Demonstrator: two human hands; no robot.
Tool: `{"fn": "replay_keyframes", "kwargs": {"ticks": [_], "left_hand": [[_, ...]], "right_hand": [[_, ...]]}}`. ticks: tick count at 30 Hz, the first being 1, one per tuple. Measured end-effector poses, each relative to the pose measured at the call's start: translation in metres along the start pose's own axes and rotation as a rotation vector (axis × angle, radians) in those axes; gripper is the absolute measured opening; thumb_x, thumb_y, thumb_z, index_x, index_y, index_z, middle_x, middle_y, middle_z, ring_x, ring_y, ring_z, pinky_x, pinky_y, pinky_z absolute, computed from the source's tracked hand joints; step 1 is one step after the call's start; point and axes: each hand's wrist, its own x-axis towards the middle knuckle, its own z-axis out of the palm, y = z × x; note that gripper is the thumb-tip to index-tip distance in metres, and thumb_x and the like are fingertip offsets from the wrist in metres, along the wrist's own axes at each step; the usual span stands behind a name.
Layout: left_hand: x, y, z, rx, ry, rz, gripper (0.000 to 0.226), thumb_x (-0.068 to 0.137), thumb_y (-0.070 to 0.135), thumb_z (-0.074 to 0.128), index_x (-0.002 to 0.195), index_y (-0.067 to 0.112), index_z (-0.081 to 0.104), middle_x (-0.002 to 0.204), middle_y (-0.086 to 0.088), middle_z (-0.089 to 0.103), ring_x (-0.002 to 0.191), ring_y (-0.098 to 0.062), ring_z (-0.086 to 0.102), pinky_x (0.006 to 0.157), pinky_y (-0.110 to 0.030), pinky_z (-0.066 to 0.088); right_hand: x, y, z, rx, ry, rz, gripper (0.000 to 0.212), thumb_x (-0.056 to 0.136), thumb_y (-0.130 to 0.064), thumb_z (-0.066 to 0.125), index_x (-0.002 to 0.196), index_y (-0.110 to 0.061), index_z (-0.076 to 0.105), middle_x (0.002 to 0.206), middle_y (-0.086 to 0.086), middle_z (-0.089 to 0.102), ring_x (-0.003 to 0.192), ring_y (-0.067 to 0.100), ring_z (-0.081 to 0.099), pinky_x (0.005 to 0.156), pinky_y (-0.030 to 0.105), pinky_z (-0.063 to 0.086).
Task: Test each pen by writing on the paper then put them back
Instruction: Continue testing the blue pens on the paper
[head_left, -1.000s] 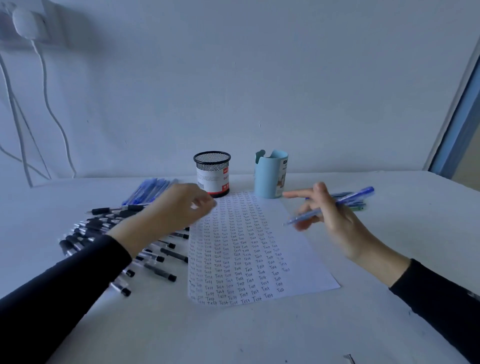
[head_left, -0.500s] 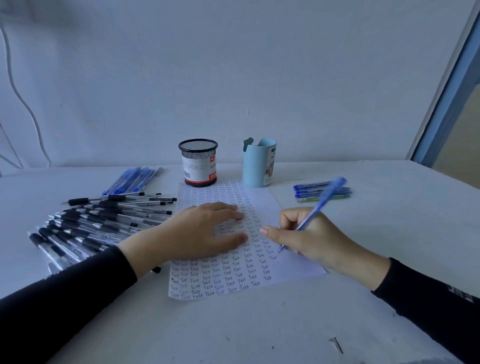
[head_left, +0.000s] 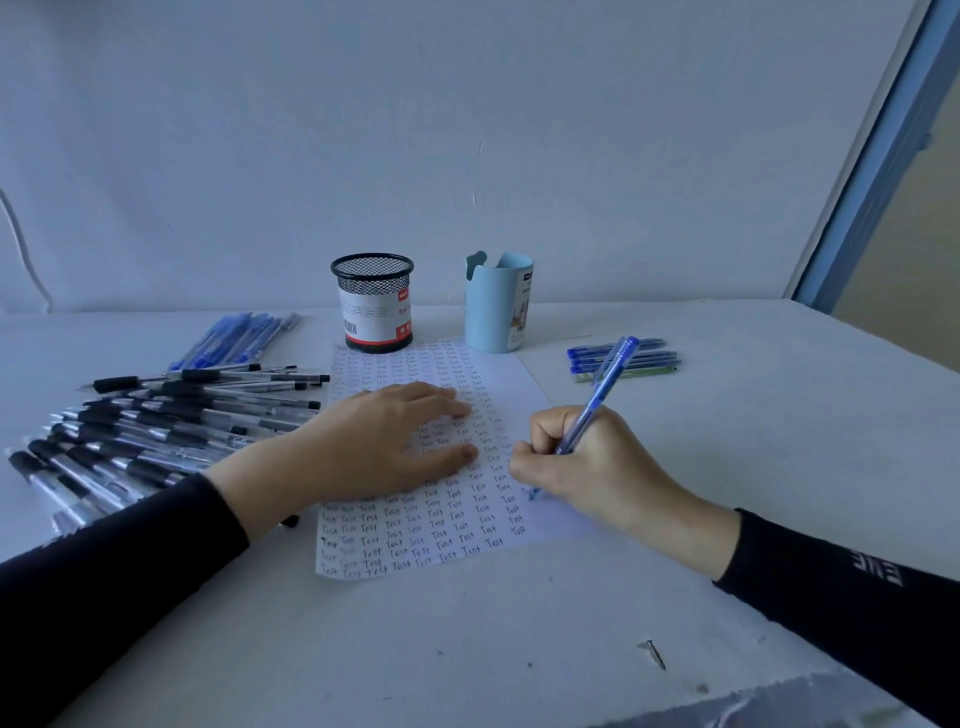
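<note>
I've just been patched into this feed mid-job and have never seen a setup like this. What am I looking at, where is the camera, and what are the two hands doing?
There is no machine here. A person works with two bare hands, and the single view comes from a wide-angle camera worn on their head, looking forward and down. On the white table lies a white sheet of paper filled with rows of the word "Test". The left hand lies flat on the sheet, fingers straight. The right hand grips a translucent blue ballpoint pen, its tip on the paper. Left of the sheet is a heap of black-capped pens, with a bunch of blue pens behind it. A small row of blue pens lies on the right. At the back stand a black mesh pen cup and a light blue plastic cup.
</note>
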Motion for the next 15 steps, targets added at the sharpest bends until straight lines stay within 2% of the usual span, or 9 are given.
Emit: {"fn": "replay_keyframes", "kwargs": {"ticks": [5,8,10,12,15], "left_hand": [[-0.0002,0.0013,-0.0009,0.017,-0.012,-0.001,0.071,0.08,0.082,0.03,0.142,0.048,0.037,0.152,0.025,0.03,0.134,-0.001,0.036,0.111,-0.029,0.031],[0.0,0.0002,-0.0001,0.016,-0.01,-0.002,0.071,0.08,0.082,0.03,0.142,0.048,0.037,0.152,0.025,0.03,0.134,0.0,0.036,0.111,-0.029,0.031],[-0.0002,0.0002,-0.0002,0.015,-0.013,-0.004,0.072,0.079,0.083,0.029,0.142,0.048,0.036,0.152,0.025,0.03,0.134,0.0,0.036,0.112,-0.03,0.031],[-0.0002,0.001,-0.0003,0.014,-0.017,-0.002,0.073,0.078,0.083,0.028,0.142,0.048,0.036,0.152,0.025,0.03,0.134,-0.001,0.036,0.112,-0.03,0.031],[-0.0005,0.0006,-0.0003,0.015,-0.015,-0.003,0.073,0.078,0.084,0.027,0.141,0.049,0.036,0.152,0.025,0.03,0.134,-0.001,0.036,0.111,-0.03,0.031]], "right_hand": [[0.001,0.0007,0.0,-0.022,-0.004,-0.003,0.053,0.079,-0.001,0.07,0.042,-0.019,0.036,0.04,-0.013,0.032,0.042,0.003,0.033,0.059,0.025,0.04],[0.0002,0.0007,-0.001,-0.002,0.001,-0.007,0.05,0.079,-0.002,0.069,0.045,-0.017,0.037,0.043,-0.01,0.034,0.048,0.007,0.041,0.053,0.02,0.04],[-0.0001,-0.0004,-0.001,-0.015,-0.011,-0.009,0.05,0.081,-0.002,0.069,0.047,-0.017,0.036,0.042,-0.01,0.035,0.042,0.004,0.037,0.048,0.016,0.036],[-0.0001,-0.0015,-0.0013,-0.032,-0.021,-0.002,0.051,0.081,0.0,0.068,0.046,-0.016,0.034,0.039,-0.011,0.036,0.038,0.002,0.037,0.047,0.013,0.034],[0.0008,0.0004,-0.0016,-0.011,0.018,-0.007,0.051,0.078,0.001,0.069,0.045,-0.017,0.034,0.044,-0.007,0.035,0.048,0.008,0.041,0.05,0.016,0.035]]}}
